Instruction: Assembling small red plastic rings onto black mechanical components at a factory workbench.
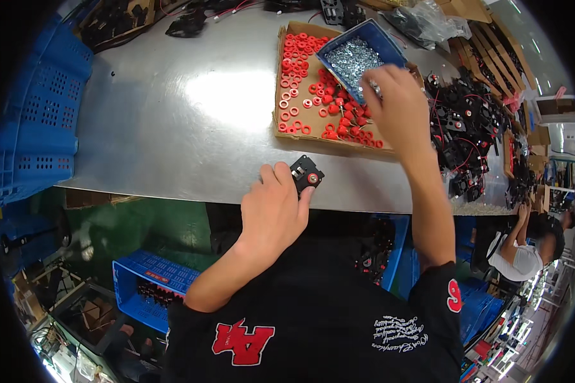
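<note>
Along a workshop bench, a broad metal table [147, 134] holds a shallow cardboard tray [329, 144]; a person in a black shirt [338, 319] is on the tray's near side. Well to the left of the tray is a blue crate [45, 121], and just to its right lies a heap of black parts [463, 127] with red wires. Sitting askew over the tray's far side is a blue bin [388, 50] full of small shiny metal pieces [351, 60].

Above the tray's right half, the right hand [397, 105] is at the bin, fingers curled; I cannot tell whether they have closed on anything. Just in front of the tray, the left hand [271, 204] clamps one black part [301, 171] between thumb and fingers, a red ring [312, 178] showing on it. Loose red rings [294, 83] lie inside the tray.

The step appears to be picking out a metal piece; the next move probably calls for a fine pinch, the held part kept steady.

Writing: the shirt carries a red letter patch, white script and a red sleeve badge; no lettering is readable on the held part
</note>
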Demonstrator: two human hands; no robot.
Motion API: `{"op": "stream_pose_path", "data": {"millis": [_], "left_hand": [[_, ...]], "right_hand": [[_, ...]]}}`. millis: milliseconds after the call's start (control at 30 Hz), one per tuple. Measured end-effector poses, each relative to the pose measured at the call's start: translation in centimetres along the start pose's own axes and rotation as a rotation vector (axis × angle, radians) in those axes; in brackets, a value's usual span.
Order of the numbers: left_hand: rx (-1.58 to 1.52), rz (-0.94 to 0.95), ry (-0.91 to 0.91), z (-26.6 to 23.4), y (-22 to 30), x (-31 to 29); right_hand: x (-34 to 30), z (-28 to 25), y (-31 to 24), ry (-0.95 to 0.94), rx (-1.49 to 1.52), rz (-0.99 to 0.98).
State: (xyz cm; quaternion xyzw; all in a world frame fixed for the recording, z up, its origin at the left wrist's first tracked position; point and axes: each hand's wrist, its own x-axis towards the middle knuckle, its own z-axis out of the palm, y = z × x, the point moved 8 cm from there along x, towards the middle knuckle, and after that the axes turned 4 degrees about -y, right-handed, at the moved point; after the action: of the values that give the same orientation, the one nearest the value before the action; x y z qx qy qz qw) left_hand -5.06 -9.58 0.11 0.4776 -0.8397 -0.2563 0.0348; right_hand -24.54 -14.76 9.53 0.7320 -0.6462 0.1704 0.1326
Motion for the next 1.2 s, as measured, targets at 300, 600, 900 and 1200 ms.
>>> {"op": "stream_pose_path", "data": {"millis": [300, 600, 900, 1200], "left_hand": [[0.079, 0.030, 0.067, 0.2, 0.3, -0.1], [0.088, 0.049, 0.061, 0.1, 0.3, 0.0], [0.074, 0.025, 0.038, 0.1, 0.2, 0.0], [0.079, 0.022, 0.022, 0.2, 0.3, -0.1]], "right_hand": [[3.8, 8.1, 4.4, -0.468, -0.203, 0.095], [3.6, 8.6, 6.6, -0.518, -0.148, 0.229], [3.9, 7.5, 5.6, -0.346, 0.146, 0.108], [3.9, 7.1, 5.7, -0.383, 0.035, 0.141]]}}
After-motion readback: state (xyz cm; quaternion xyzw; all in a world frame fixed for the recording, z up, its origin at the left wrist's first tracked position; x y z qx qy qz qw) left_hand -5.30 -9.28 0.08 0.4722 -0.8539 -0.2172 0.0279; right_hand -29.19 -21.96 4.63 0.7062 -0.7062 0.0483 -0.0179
